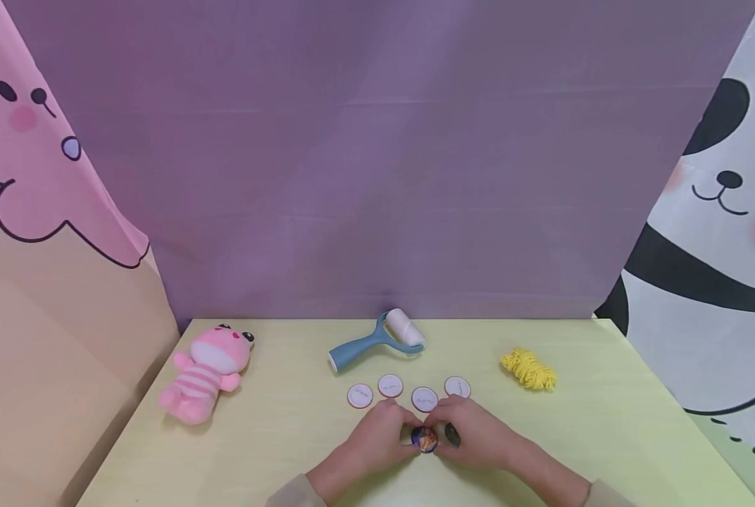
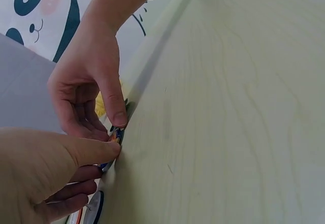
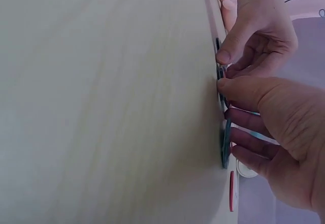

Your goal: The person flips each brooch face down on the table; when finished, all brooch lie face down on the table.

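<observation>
Both hands meet near the table's front over a round picture card [image 1: 425,439] with a purple and orange print. My left hand [image 1: 382,438] pinches its left side between thumb and fingers, and my right hand [image 1: 482,435] pinches the right side. In the left wrist view the card [image 2: 116,135] appears nearly edge-on between the two thumbs. A dark round disc [image 1: 452,434] lies partly hidden beneath the right hand; its edge [image 3: 225,145] shows by the lower fingers in the right wrist view. Just beyond the hands lie several white round cards [image 1: 425,399] with red rims and small markings.
A blue-handled roller with a white head [image 1: 365,345] lies at the table's back. On the left is a pink plush toy [image 1: 200,380], and on the right a bundle of yellow yarn [image 1: 529,369]. A purple cloth [image 1: 384,176] hangs behind the pale wooden table [image 1: 276,422].
</observation>
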`<state>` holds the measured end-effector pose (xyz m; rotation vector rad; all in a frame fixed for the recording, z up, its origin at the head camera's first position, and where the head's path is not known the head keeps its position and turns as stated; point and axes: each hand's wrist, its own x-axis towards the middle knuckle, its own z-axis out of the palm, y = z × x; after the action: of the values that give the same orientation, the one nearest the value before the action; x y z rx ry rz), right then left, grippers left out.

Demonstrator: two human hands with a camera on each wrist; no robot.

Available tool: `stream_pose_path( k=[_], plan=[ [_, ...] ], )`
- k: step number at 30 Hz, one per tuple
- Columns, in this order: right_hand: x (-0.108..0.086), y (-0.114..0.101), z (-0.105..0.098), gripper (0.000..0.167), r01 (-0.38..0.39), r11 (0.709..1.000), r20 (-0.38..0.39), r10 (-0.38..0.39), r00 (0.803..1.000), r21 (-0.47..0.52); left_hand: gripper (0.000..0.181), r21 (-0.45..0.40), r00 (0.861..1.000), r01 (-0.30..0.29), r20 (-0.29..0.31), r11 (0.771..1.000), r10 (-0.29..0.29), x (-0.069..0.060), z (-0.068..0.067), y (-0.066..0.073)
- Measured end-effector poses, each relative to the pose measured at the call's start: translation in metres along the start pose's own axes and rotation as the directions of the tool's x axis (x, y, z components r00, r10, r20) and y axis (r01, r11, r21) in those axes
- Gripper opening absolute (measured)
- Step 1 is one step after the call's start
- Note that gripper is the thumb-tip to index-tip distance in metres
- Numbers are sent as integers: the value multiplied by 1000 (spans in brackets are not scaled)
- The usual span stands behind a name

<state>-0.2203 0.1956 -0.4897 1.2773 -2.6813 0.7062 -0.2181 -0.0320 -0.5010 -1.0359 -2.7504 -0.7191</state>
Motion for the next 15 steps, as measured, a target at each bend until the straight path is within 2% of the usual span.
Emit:
stream_pose_path(
  k=[4, 8, 12, 15],
  plan=[
    [-1, 2, 2, 22, 21, 1000, -23, -21, 999, -3, 21, 8, 1000, 10, 0, 1000, -10, 1, 1, 0],
    [-1, 4, 5, 22, 48, 999, -78, -48, 996, -7, 20, 9, 1000, 19, -17, 1000, -18, 0, 3, -3],
    [-1, 5, 5, 23, 55, 998, -138, -49, 989, 39, 19, -77, 996, 55, -59, 996, -59, -4, 1, -6],
    [1, 5, 0, 24, 28, 993, -162, -10, 987, 115, 20, -186, 990, 87, -92, 979, -105, -6, -3, -8]
  ],
)
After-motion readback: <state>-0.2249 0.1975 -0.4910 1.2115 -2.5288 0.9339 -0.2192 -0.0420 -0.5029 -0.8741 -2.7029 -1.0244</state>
